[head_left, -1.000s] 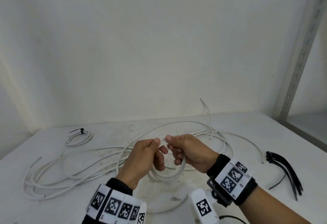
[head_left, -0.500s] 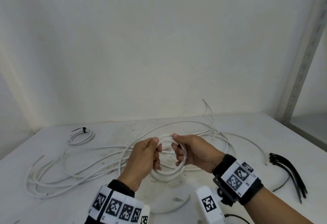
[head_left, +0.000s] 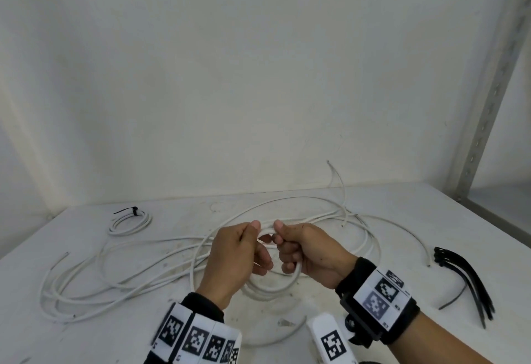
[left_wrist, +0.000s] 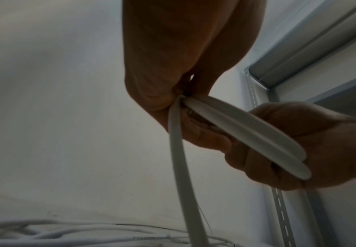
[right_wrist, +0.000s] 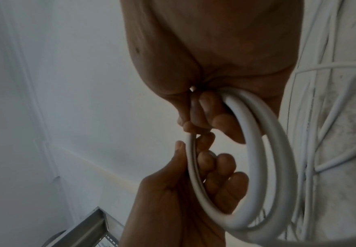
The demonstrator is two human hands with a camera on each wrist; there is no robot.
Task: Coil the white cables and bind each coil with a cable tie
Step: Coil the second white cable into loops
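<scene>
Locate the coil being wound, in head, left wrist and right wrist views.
Head: coil at lower centre, between left hand and right hand, hanging just above the table.
Left wrist: coil right of centre, edge-on, running from the left hand into the right hand.
Right wrist: coil centre-right, loops face-on.
Shared landmark: the slotted metal shelf upright.

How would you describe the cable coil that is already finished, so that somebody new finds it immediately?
Start at the white table and go to its far left corner, near the wall. There a small finished coil lies flat, apart from the loose cables. It alone is bound by a black cable tie, whose tail sticks out leftward.
</scene>
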